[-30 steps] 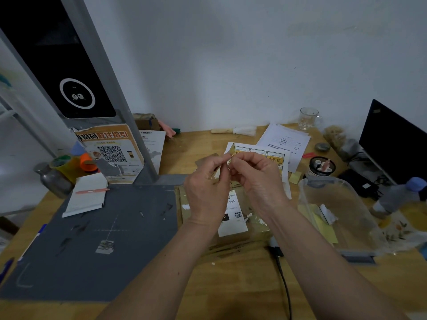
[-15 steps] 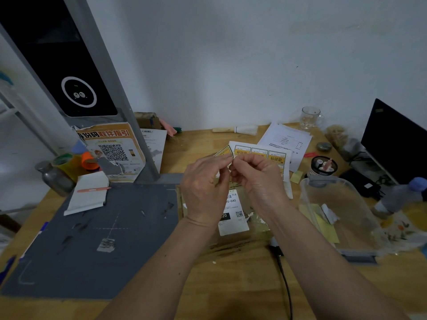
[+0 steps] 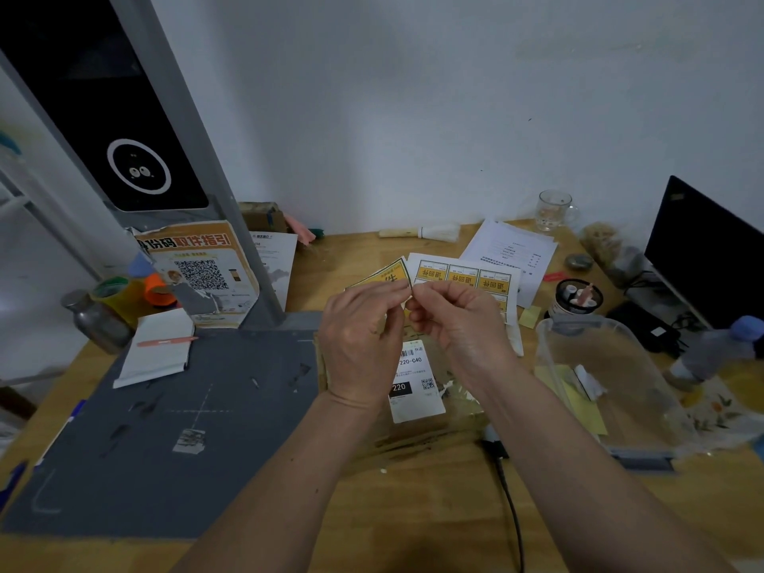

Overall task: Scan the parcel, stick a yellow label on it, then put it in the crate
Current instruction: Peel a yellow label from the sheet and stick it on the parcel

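Observation:
A brown cardboard parcel [image 3: 430,423] with a white shipping label [image 3: 415,380] lies on the desk under my hands. My left hand [image 3: 364,337] and my right hand [image 3: 459,320] are raised above it, fingertips together. Between them they pinch a yellow label [image 3: 386,277], which sticks up behind my left fingers. Behind my right hand lies the sheet of yellow labels [image 3: 463,279]. A clear plastic crate [image 3: 645,407] stands to the right of the parcel with yellow paper scraps inside.
A grey mat [image 3: 157,428] covers the desk's left part below the scanner stand [image 3: 124,130]. A notepad with a pen [image 3: 157,349], tape rolls [image 3: 124,291], papers [image 3: 512,250], a glass mug [image 3: 552,210], a monitor [image 3: 703,254], a bottle [image 3: 719,349] and a black cable [image 3: 508,498] surround the work area.
The yellow label has been lifted and spread a little more above my left fingers. Both hands stay pinched together over the parcel.

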Demonstrator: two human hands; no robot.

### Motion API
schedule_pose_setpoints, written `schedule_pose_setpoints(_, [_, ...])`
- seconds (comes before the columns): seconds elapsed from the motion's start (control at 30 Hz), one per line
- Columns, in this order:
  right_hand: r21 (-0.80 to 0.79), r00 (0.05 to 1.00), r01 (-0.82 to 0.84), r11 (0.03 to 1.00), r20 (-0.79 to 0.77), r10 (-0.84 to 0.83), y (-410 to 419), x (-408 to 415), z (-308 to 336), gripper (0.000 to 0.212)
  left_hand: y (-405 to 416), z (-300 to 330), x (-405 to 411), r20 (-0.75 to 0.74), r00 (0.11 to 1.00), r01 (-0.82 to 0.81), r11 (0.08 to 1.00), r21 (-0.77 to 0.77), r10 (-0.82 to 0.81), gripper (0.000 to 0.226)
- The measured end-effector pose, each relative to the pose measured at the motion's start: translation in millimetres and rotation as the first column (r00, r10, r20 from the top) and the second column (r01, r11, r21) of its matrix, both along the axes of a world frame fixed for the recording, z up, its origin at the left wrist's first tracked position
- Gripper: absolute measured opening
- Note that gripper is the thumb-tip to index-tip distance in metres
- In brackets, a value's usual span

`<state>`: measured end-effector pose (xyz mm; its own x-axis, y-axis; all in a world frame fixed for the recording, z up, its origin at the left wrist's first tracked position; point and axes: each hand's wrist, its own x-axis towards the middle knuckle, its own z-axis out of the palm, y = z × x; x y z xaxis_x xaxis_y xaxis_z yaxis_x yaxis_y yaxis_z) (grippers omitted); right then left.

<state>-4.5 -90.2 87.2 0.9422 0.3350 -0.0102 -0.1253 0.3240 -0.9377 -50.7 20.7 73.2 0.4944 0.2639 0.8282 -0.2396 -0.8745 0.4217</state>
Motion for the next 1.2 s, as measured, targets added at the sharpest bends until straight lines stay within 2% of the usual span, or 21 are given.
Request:
schedule_pose_setpoints(0.2, [-0.055,0.999,0.006,0.998,0.039,-0.004,4,0,1,0.009,-3,7,-2,-0.073,0.996,0.04,0.989,-0.139,-0.05,0.019])
schedule_pose_setpoints(0.33, [-0.007,0.999,-0.015,1.0,0.029,0.015,4,0,2,0.011,-5,15,-1,-0.127,0.979,0.1,0.917,-0.386,-0.16,0.019])
schedule_pose_setpoints(0.47, [0.032,0.999,-0.016,0.999,0.038,0.015,5,1,3,0.012,-8,21,-2,-0.112,0.954,0.162,0.792,-0.588,-0.279,0.019])
schedule_pose_setpoints(0.63, [0.015,0.996,0.04,0.999,0.075,-0.041,3,4,4,0.015,-8,24,-5,-0.112,0.905,0.195,0.635,-0.747,-0.41,0.026])
schedule_pose_setpoints(0.7, [-0.01,0.993,0.069,0.998,0.101,-0.067,1,5,5,0.017,-7,25,-6,-0.092,0.874,0.195,0.517,-0.833,-0.477,0.019])
schedule_pose_setpoints(0.77, [-0.027,0.991,0.089,0.996,0.107,-0.085,-1,5,6,0.016,-3,26,-6,-0.049,0.836,0.182,0.361,-0.914,-0.547,0.01])
schedule_pose_setpoints(0.87, [-0.049,0.989,0.105,0.993,0.111,-0.099,-3,3,8,0.016,1,26,-4,0.021,0.8,0.172,0.196,-0.966,-0.6,0.026])
schedule_pose_setpoints(0.93, [-0.065,0.987,0.11,0.992,0.123,-0.101,-3,2,9,0.014,2,25,-3,0.046,0.798,0.168,0.15,-0.974,-0.6,0.035])
schedule_pose_setpoints(1.07, [-0.087,0.987,0.118,0.989,0.121,-0.107,-2,1,11,0.016,2,23,-2,0.081,0.79,0.168,0.087,-0.982,-0.607,0.012])
schedule_pose_setpoints(1.2, [-0.104,0.986,0.119,0.987,0.133,-0.105,-3,0,11,0.015,3,24,-3,0.107,0.774,0.176,0.05,-0.983,-0.624,0.014])
